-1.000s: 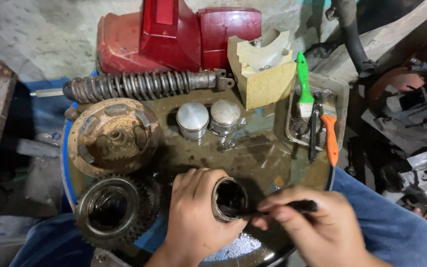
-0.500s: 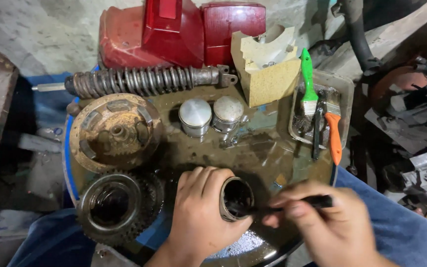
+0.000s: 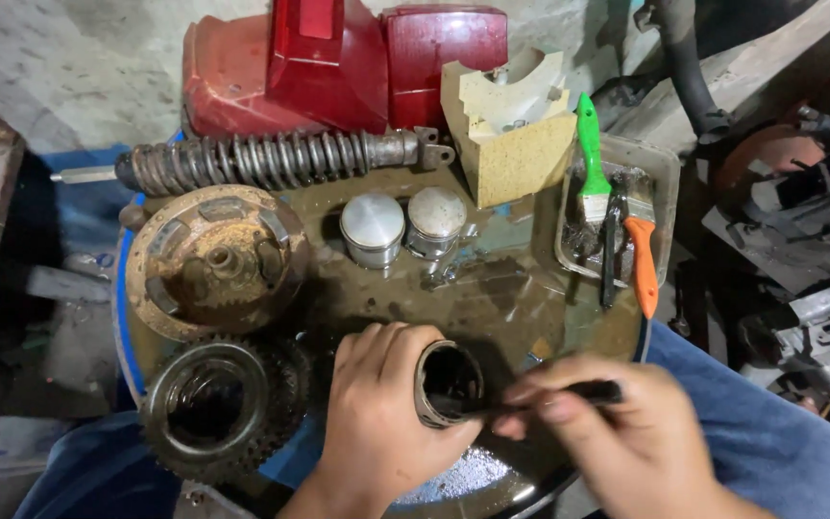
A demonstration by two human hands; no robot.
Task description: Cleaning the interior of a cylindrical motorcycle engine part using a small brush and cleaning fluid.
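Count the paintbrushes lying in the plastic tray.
2. The green-handled brush lies at the left side of the plastic tray, and the orange-handled brush lies at its right, handle sticking out over the near edge. A dark tool between them may be another; unclear.

repair workshop | oily gears (image 3: 218,408), pistons (image 3: 373,229), shock spring (image 3: 261,160)

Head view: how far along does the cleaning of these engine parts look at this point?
Looks done: two pistons stand bright on the oily drum top. In hand: the left hand grips a dark sleeve while the right hand pokes a black tool into its bore. Seemingly left: the rusty hub and the greasy gear both look dirty.
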